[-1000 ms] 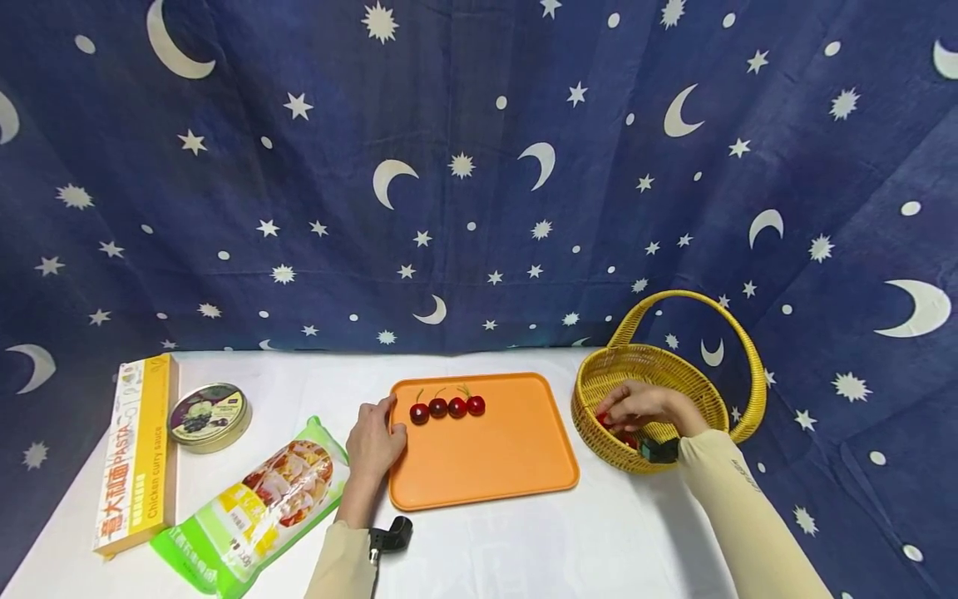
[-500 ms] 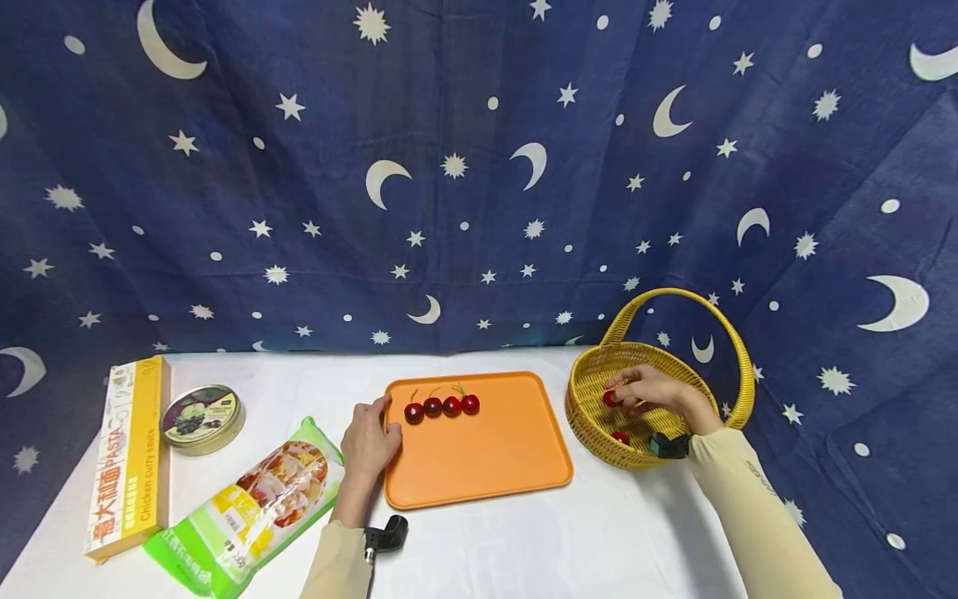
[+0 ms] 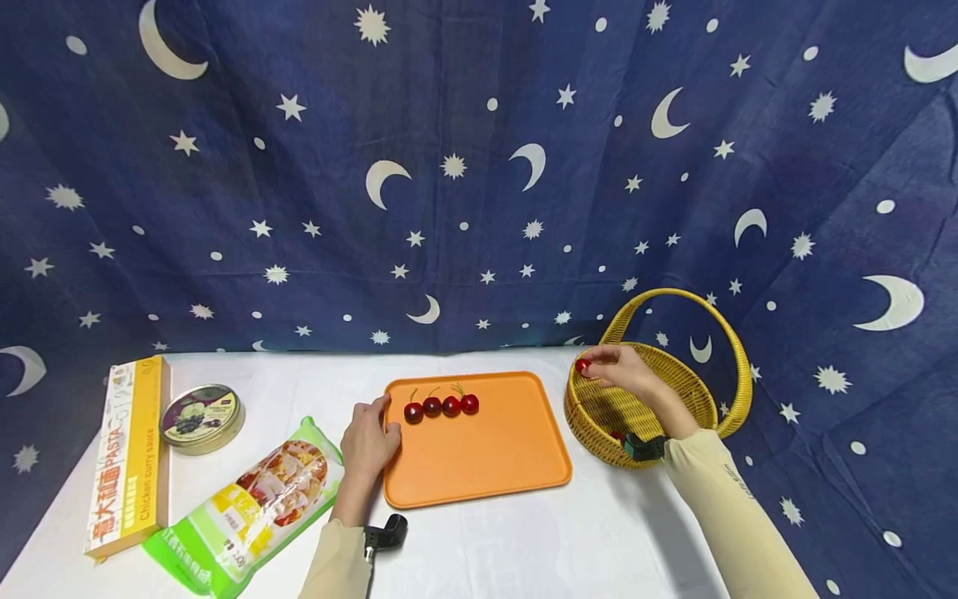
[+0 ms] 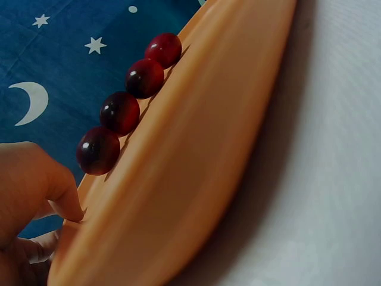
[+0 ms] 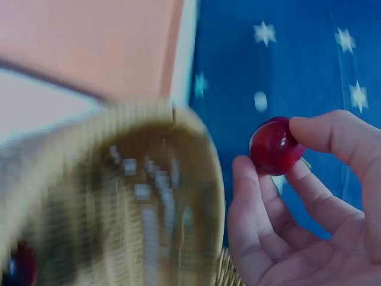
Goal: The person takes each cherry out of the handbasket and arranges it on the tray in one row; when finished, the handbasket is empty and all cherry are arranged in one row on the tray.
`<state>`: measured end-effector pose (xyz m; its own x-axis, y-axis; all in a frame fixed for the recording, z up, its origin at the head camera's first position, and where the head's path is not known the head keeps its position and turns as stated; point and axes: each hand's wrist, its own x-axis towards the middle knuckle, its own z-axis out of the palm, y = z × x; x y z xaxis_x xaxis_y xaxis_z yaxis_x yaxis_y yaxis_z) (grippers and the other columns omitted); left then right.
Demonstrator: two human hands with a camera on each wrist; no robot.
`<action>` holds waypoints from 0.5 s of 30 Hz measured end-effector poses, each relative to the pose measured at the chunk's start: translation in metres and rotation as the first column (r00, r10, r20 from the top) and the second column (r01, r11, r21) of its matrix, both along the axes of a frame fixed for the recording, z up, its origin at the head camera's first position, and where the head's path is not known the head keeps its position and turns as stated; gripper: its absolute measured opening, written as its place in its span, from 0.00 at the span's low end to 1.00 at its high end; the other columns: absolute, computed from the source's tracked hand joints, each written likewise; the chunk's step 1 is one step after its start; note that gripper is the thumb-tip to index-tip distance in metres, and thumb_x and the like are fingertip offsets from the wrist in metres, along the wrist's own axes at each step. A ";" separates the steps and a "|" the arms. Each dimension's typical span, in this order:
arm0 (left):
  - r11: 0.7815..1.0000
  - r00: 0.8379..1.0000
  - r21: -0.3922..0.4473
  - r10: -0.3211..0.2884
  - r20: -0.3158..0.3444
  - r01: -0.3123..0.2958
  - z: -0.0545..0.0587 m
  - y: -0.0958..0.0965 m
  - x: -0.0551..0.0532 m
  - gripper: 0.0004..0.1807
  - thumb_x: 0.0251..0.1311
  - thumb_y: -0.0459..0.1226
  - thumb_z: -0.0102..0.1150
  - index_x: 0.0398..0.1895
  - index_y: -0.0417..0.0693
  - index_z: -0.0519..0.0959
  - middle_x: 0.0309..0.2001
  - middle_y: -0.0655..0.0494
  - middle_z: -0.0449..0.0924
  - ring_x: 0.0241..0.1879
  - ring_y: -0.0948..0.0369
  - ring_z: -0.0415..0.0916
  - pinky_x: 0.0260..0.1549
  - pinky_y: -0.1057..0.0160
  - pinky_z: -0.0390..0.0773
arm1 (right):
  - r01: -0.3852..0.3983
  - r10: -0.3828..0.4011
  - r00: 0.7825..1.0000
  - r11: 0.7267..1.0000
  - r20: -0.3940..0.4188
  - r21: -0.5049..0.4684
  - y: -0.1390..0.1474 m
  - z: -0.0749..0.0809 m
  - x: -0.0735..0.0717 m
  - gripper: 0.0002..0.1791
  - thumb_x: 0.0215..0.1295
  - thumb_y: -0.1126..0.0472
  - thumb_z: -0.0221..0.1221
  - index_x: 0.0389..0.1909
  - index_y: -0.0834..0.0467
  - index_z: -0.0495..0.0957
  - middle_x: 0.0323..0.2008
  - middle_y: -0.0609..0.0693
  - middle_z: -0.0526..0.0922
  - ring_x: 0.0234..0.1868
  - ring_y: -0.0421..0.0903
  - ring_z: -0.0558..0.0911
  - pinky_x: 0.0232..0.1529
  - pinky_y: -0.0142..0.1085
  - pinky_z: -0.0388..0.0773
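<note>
My right hand point(image 3: 615, 370) pinches a red cherry point(image 3: 581, 365) point(image 5: 274, 146) between thumb and fingertips, above the left rim of the yellow wicker basket point(image 3: 677, 378) point(image 5: 119, 196). Another cherry point(image 3: 617, 435) point(image 5: 18, 267) lies inside the basket. A row of several dark red cherries point(image 3: 441, 407) point(image 4: 130, 98) sits along the far left part of the orange tray point(image 3: 486, 457) point(image 4: 202, 155). My left hand point(image 3: 368, 441) point(image 4: 30, 196) rests at the tray's left edge, thumb on its rim.
On the white table point(image 3: 524, 541), left of the tray, lie a green snack bag point(image 3: 247, 507), a round tin point(image 3: 202, 416) and a yellow pasta box point(image 3: 127, 453). A dark blue star-and-moon cloth point(image 3: 479, 166) hangs behind.
My right hand has risen out of the basket with a cherry and moved left to the basket's rim. The left hand and the tray have stayed put.
</note>
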<state>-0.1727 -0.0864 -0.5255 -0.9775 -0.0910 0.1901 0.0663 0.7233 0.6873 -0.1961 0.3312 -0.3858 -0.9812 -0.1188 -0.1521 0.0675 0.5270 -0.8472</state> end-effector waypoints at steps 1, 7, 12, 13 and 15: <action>1.000 1.000 0.000 0.001 -0.001 -0.001 0.000 0.000 0.000 0.29 0.52 0.34 0.58 0.61 0.39 0.77 0.43 0.37 0.73 0.29 0.46 0.73 0.30 0.46 0.73 | -0.008 0.008 1.000 1.000 -0.018 0.006 -0.009 -0.001 -0.001 0.22 0.63 0.66 0.61 0.55 0.74 0.74 0.41 0.56 0.83 0.37 0.42 0.82 0.42 0.43 0.81; 1.000 1.000 -0.003 0.001 0.007 -0.001 0.002 -0.001 -0.001 0.29 0.52 0.34 0.58 0.61 0.39 0.77 0.42 0.37 0.73 0.28 0.46 0.73 0.30 0.47 0.73 | -0.097 0.097 0.990 0.995 -0.104 0.008 -0.071 -0.011 -0.006 0.17 0.58 0.69 0.64 0.48 0.73 0.79 0.38 0.61 0.84 0.31 0.43 0.81 0.32 0.34 0.77; 1.000 1.000 -0.003 0.007 0.003 -0.007 0.002 0.000 0.000 0.29 0.51 0.34 0.58 0.61 0.40 0.77 0.42 0.38 0.73 0.29 0.45 0.74 0.30 0.45 0.74 | -0.141 0.140 0.983 0.990 -0.116 -0.007 -0.110 -0.038 -0.012 0.14 0.56 0.68 0.65 0.44 0.69 0.82 0.38 0.61 0.85 0.31 0.55 0.83 0.30 0.35 0.77; 1.000 1.000 -0.001 0.008 0.002 -0.008 0.002 0.001 0.000 0.29 0.51 0.34 0.58 0.60 0.40 0.77 0.42 0.38 0.73 0.29 0.45 0.74 0.29 0.45 0.74 | -0.137 0.136 0.985 0.990 -0.103 -0.010 -0.115 -0.043 -0.014 0.14 0.56 0.68 0.65 0.44 0.69 0.82 0.38 0.59 0.86 0.32 0.57 0.83 0.31 0.37 0.78; 1.000 1.000 0.003 0.006 0.004 -0.006 0.002 0.001 0.001 0.29 0.51 0.34 0.57 0.60 0.40 0.77 0.42 0.38 0.73 0.28 0.45 0.73 0.28 0.46 0.73 | -0.122 0.120 0.990 0.992 -0.078 -0.027 -0.121 -0.055 -0.017 0.13 0.56 0.69 0.65 0.43 0.69 0.82 0.36 0.58 0.86 0.35 0.60 0.84 0.34 0.42 0.81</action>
<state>-0.1720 -0.0852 -0.5238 -0.9777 -0.0974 0.1861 0.0595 0.7215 0.6899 -0.2135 0.2101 -0.4410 -0.9680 -0.2407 -0.0717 -0.0603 0.5000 -0.8639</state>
